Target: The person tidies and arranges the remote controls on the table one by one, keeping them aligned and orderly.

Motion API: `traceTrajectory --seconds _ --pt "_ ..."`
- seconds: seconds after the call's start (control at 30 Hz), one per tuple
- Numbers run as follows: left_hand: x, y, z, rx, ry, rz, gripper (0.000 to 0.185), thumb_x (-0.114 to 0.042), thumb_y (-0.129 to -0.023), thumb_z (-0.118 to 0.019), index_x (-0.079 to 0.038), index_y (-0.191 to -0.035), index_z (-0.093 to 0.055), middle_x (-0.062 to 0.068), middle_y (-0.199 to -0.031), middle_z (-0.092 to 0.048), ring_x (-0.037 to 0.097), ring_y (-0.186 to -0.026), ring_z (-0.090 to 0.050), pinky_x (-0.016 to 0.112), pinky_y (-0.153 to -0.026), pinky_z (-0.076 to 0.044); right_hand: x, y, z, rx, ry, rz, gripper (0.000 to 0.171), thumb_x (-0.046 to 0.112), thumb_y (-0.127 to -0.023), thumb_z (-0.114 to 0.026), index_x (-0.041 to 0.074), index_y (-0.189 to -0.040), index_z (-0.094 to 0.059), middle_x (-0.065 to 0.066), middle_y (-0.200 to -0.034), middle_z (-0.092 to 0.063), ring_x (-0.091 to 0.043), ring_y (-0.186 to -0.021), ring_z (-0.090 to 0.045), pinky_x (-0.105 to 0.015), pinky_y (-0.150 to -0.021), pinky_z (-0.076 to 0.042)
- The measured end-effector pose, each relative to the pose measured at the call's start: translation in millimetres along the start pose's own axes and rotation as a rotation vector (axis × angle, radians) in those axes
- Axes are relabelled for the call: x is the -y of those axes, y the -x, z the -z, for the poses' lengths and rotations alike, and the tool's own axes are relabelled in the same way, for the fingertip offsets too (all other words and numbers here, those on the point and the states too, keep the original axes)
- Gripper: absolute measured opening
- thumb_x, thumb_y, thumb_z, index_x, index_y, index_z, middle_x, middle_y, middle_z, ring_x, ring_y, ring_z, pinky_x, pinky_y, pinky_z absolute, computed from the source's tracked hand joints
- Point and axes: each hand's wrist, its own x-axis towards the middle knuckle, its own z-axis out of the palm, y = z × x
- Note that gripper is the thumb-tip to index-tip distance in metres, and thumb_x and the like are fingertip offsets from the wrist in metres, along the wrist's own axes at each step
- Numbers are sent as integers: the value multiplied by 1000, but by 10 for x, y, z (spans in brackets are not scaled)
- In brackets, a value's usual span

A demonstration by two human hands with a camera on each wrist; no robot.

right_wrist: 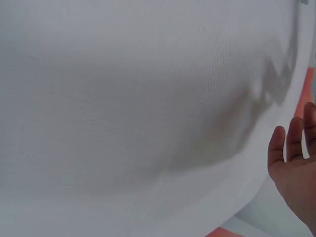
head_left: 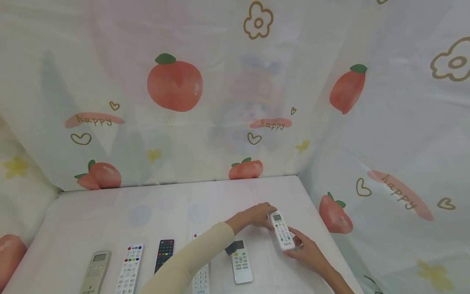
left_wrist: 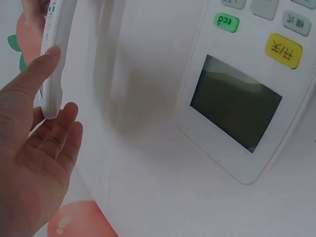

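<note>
A white air-conditioner remote control (head_left: 282,233) with a small screen is held above the right part of the table. My left hand (head_left: 258,215) pinches its screen end; in the left wrist view that hand's thumb (left_wrist: 47,61) lies against the white casing (left_wrist: 58,54), with fingers behind it. At its lower end, my right hand (head_left: 306,252) grips the remote between thumb and fingers. The right wrist view shows only some fingers of the right hand (right_wrist: 298,163), slightly bent; the remote is out of that frame.
On the table (head_left: 165,212) lie a white remote with a dark screen (head_left: 242,265), a beige remote (head_left: 96,271), a white remote with coloured buttons (head_left: 129,269), a black remote (head_left: 165,253) and another white remote (head_left: 201,281), partly behind my left sleeve (head_left: 191,259). Fruit-patterned cloth (head_left: 205,139) encloses the table.
</note>
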Motion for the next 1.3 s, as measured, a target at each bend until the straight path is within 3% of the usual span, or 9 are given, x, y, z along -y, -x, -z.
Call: traceTrajectory --seconds 0.2,0.5,0.83,1.0,1.3 --pt "-27 21 -105 4 -27 -34 70 -32 -83 -83 -12 -143 -54 0 -124 -59 3 -87 -51 15 -76 -44 0 116 -15 12 28 -22 89 22 -68 -93 5 -144 -50 -2 -93 -54 -18 -81 -47 -29 -63 -41" --pt "-138 105 -280 21 -123 -6 73 -42 -79 -84 -19 -142 -56 -4 -129 -59 5 -105 -57 20 -89 -47 -94 299 -91 16 35 -4 88 18 -66 -93 2 -141 -51 0 -88 -52 -17 -76 -45 -28 -63 -37" --pt "-212 212 -427 43 -180 15 70 -44 -78 -84 -20 -139 -59 -6 -125 -62 5 -105 -59 21 -89 -47 -226 415 -180 90 -2 4 85 23 -69 -91 0 -140 -50 0 -83 -49 -17 -76 -46 -33 -69 -39" --pt "-202 254 -466 50 -208 34 70 -46 -78 -84 -21 -138 -60 -8 -123 -62 4 -105 -58 22 -88 -48 -232 398 -291 86 57 -35 87 25 -67 -92 0 -140 -51 1 -83 -51 -16 -76 -46 -36 -72 -41" --pt "-179 304 -495 34 -241 35 70 -48 -77 -84 -22 -138 -60 -8 -125 -61 3 -105 -57 22 -88 -48 -163 425 -357 75 154 -21 87 30 -67 -92 1 -138 -50 3 -85 -51 -17 -76 -45 -37 -71 -41"
